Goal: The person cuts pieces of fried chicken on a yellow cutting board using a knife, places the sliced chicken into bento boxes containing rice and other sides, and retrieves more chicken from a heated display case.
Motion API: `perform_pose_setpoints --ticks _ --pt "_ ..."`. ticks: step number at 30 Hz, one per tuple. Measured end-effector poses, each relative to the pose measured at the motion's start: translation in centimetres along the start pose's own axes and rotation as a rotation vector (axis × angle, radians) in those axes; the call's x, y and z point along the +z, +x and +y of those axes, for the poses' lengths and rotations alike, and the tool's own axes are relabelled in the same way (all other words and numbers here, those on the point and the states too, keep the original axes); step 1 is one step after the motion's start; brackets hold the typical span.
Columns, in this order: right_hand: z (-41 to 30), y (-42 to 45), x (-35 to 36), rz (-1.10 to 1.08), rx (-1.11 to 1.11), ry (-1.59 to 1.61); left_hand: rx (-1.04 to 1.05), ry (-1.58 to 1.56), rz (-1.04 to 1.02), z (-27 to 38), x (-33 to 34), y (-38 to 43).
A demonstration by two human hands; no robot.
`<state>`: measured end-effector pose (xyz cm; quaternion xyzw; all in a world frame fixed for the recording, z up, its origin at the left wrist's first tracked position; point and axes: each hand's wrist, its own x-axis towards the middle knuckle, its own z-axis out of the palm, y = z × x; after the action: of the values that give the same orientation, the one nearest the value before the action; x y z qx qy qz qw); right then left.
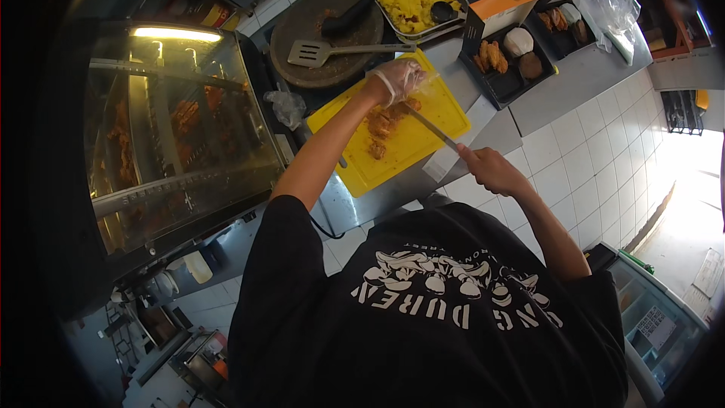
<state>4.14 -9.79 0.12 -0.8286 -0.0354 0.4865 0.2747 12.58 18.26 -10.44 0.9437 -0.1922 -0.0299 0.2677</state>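
My left hand (397, 80), in a clear plastic glove, presses on pieces of fried chicken (382, 123) at the upper part of a yellow cutting board (408, 153). The fingers are bent and partly hide the chicken beneath. In my bare right hand (491, 170) is the handle of a knife (431, 127); its blade reaches up and left to the chicken beside my left hand. One smaller chicken piece (376, 149) lies apart, lower on the board. A slotted spatula (317, 53) rests on a round stone mortar (283, 28) behind the board, along with a dark pestle (348, 16).
A glass heated display case (170, 124) stands at left. Behind the board is a metal tray (416, 39) of yellow food. At right, an open black-and-orange box (504, 88) holds chicken, rice and a brown patty; another box (558, 48) sits beyond. A crumpled plastic bag (287, 109) lies left.
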Motion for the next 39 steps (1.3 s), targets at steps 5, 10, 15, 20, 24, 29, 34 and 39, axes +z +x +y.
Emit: perform_pose_setpoints --ticks 5,10,15,20,24,29,34,39 --pt "1.8 0.9 1.3 0.146 -0.120 -0.060 0.017 -0.071 -0.114 0.0 0.6 1.3" --pt "2.4 1.8 2.0 0.171 -0.113 -0.123 -0.127 -0.027 -0.193 1.2 -0.1 0.6" --pt "4.8 5.1 3.9 0.195 -0.148 -0.056 0.060 0.142 -0.144 -0.9 2.7 1.7" --pt "4.2 4.7 3.7 0.117 -0.058 -0.048 0.133 0.120 -0.104 -0.4 1.5 0.9" --pt "3.7 2.6 2.1 0.088 -0.061 -0.010 0.129 0.043 0.299 -0.7 0.3 -2.9" --pt "5.0 2.1 0.8 0.078 0.019 0.009 -0.606 -0.200 0.855 4.1 2.3 -11.8" --pt "4.5 1.8 0.2 0.025 0.056 0.132 -0.695 0.140 0.815 10.0 5.3 -17.1" --pt "5.1 2.3 -0.3 0.019 0.066 0.229 -0.724 0.086 0.712 12.3 8.2 -19.8"
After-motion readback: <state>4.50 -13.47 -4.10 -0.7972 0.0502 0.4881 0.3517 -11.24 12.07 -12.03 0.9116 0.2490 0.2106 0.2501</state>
